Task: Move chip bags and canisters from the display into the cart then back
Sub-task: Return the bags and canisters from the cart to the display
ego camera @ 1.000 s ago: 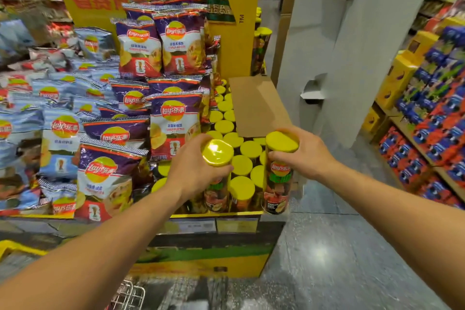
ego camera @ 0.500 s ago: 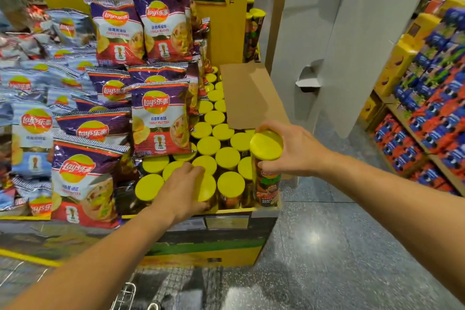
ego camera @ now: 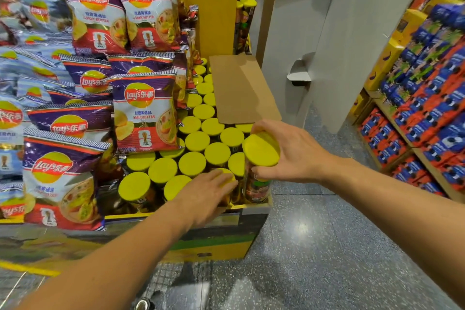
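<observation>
Cardboard yellow-lidded chip canister (ego camera: 259, 158), light, stiff and slick, I grasp just under its lid in my right hand (ego camera: 289, 152), while my left hand (ego camera: 208, 194) rests flat on a neighbouring canister's yellow lid (ego camera: 226, 176).

Yellow-lidded canisters (ego camera: 192, 162) upright in display (ego camera: 216, 246) beside stacked purple chip bags (ego camera: 144, 113)

Floor (ego camera: 314, 246): grey speckled, glossy, with one bright ceiling-light glare near centre. Grey pillar (ego camera: 352, 33) stood right of centre, a cardboard flap (ego camera: 241, 88) lying just left of it. Shelves (ego camera: 427, 98) of blue and orange packs lined the right side.
</observation>
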